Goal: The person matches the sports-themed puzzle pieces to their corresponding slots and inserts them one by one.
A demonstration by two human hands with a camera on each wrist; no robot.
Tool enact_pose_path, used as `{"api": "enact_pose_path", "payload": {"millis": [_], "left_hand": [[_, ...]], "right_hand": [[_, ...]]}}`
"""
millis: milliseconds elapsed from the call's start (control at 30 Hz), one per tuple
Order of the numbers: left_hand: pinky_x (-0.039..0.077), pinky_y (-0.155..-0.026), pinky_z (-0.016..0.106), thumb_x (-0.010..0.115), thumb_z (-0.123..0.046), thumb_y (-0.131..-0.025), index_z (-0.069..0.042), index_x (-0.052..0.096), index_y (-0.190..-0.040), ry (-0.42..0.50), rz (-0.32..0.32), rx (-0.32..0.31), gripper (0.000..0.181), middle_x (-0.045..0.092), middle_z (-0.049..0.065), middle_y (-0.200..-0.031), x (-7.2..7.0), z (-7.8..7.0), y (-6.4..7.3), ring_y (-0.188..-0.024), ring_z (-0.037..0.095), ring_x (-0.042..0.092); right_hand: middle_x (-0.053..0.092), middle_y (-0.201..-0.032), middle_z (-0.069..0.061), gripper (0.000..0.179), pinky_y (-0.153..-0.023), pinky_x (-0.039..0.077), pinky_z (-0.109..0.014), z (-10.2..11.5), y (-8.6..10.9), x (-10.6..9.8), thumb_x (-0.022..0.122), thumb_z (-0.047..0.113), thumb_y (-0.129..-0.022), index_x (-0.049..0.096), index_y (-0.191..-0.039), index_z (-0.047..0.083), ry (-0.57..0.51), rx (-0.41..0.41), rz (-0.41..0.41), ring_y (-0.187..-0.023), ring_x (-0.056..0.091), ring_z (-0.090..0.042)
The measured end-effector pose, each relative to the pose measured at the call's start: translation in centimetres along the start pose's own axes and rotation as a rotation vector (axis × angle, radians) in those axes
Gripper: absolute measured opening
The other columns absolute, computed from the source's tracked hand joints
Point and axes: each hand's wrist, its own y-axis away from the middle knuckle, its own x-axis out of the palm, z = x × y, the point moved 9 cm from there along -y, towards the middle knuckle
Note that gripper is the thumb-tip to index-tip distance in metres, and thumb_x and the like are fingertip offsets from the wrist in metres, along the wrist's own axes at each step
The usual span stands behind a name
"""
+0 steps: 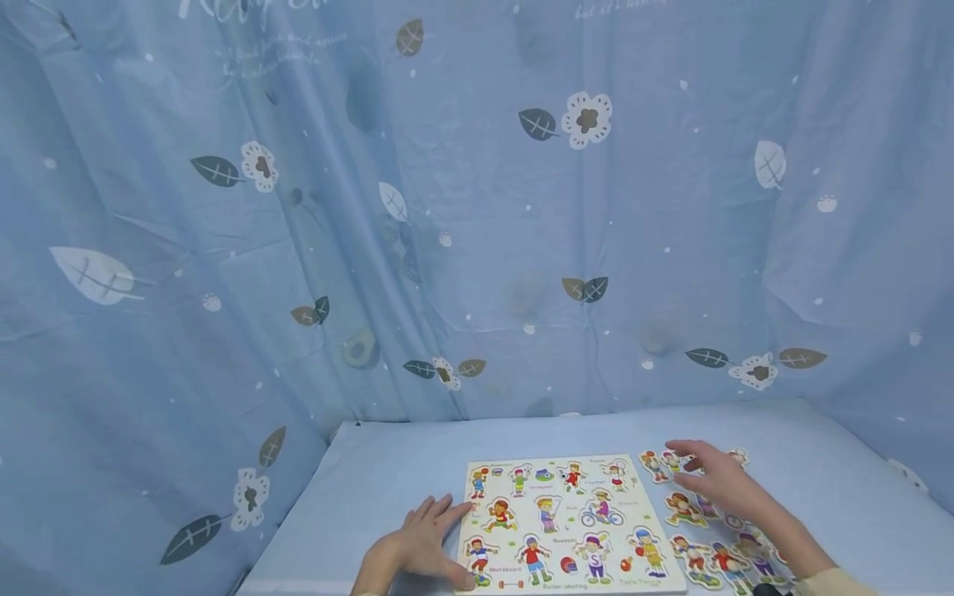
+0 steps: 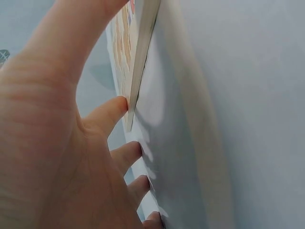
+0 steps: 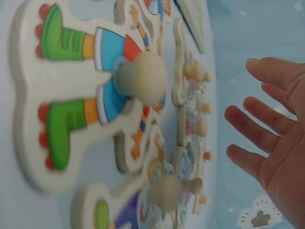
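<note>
A person's left hand, fingers spread, steadies against the left edge of a picture board at the near side of a pale blue table, while the right hand, relaxed and open, hovers over wooden puzzle pieces with round knobs, spread just right of the board. A leaf-print curtain hangs on the far side.

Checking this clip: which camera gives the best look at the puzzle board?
The head view: the puzzle board lies almost wholly visible, printed face up, the left hand covering little of it. The left wrist view catches only an edge and a sliver of its face; the right wrist view shows at most a corner.
</note>
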Motion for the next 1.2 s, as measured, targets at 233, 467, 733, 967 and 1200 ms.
{"api": "enact_pose_path", "payload": {"millis": [233,467,733,967,1200], "left_hand": [[0.021,-0.114,0.069,0.076,-0.075,-0.064,-0.034,0.036,-0.152,-0.021,0.021,-0.033,0.106,0.031,0.014,-0.159,-0.4,-1.1,1.1,-0.146,0.045,0.021],[0.019,-0.114,0.070,0.075,-0.080,-0.059,-0.041,0.036,-0.151,0.005,0.016,-0.021,0.107,0.030,0.013,-0.159,0.2,0.1,0.1,-0.147,0.045,0.020],[0.019,-0.114,0.069,0.075,-0.081,-0.058,-0.042,0.035,-0.151,0.003,0.023,-0.039,0.108,0.030,0.011,-0.159,0.3,0.5,-0.2,-0.147,0.043,0.020],[0.017,-0.116,0.069,0.077,-0.077,-0.058,-0.042,0.035,-0.151,0.002,0.015,-0.051,0.108,0.029,0.011,-0.160,0.1,0.0,-0.2,-0.148,0.043,0.018],[0.016,-0.116,0.069,0.076,-0.079,-0.057,-0.044,0.035,-0.151,-0.001,0.010,-0.050,0.109,0.028,0.011,-0.161,0.3,0.3,-0.2,-0.149,0.043,0.016]], "right_hand": [[0.057,-0.128,-0.026,0.054,-0.086,0.054,-0.053,-0.3,-0.9,1.0,0.070,0.020,-0.091,0.052,-0.136,-0.004,0.020,0.027,0.018,-0.109,0.059,-0.039],[0.057,-0.127,-0.029,0.050,-0.097,0.044,-0.065,-0.6,-2.0,1.9,0.072,0.018,-0.089,0.058,-0.130,-0.005,0.087,0.037,0.025,-0.120,0.050,-0.052],[0.059,-0.121,-0.026,0.044,-0.095,0.045,-0.064,-0.3,-3.5,3.2,0.074,0.015,-0.086,0.063,-0.124,-0.004,0.152,0.033,0.068,-0.116,0.053,-0.051],[0.058,-0.121,-0.028,0.045,-0.096,0.045,-0.063,-0.8,-3.6,3.5,0.070,0.015,-0.088,0.061,-0.125,-0.008,0.148,0.070,0.101,-0.116,0.052,-0.052],[0.057,-0.121,-0.028,0.042,-0.095,0.045,-0.064,-0.9,-3.7,3.7,0.070,0.016,-0.088,0.063,-0.121,-0.008,0.169,0.090,0.096,-0.115,0.052,-0.051]]}}
